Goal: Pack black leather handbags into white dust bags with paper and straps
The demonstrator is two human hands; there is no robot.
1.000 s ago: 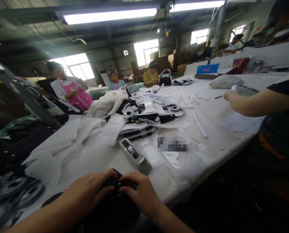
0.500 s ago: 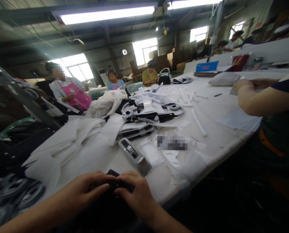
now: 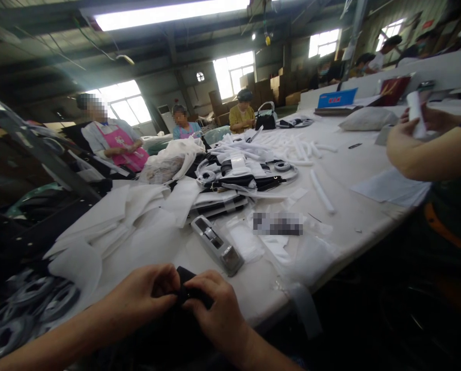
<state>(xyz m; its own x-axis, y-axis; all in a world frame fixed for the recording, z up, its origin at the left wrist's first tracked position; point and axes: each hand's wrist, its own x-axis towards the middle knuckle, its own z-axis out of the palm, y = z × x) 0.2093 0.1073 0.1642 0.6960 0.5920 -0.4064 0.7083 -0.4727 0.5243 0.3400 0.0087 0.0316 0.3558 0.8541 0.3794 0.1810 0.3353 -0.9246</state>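
Note:
A black item, seemingly soft like fabric or leather, lies between my hands at the near table edge; its lower part is lost in the dark. My left hand pinches its left side with thumb and curled fingers. From the right, my right hand grips the same item, thumb below and fingers over the top. A small shiny spot shows between the thumbs. Just beyond my right hand stands a grey tape dispenser on the white table.
White sheets spread over the left side. Wrapped black bag parts and white rolls occupy the middle. Coiled straps lie low at left. A co-worker's hands hold a white roll at right; other people sit farther back.
My left fingers have curled in more tightly on the black item. At right, the co-worker's hands have raised a white roll. The view has shifted slightly.

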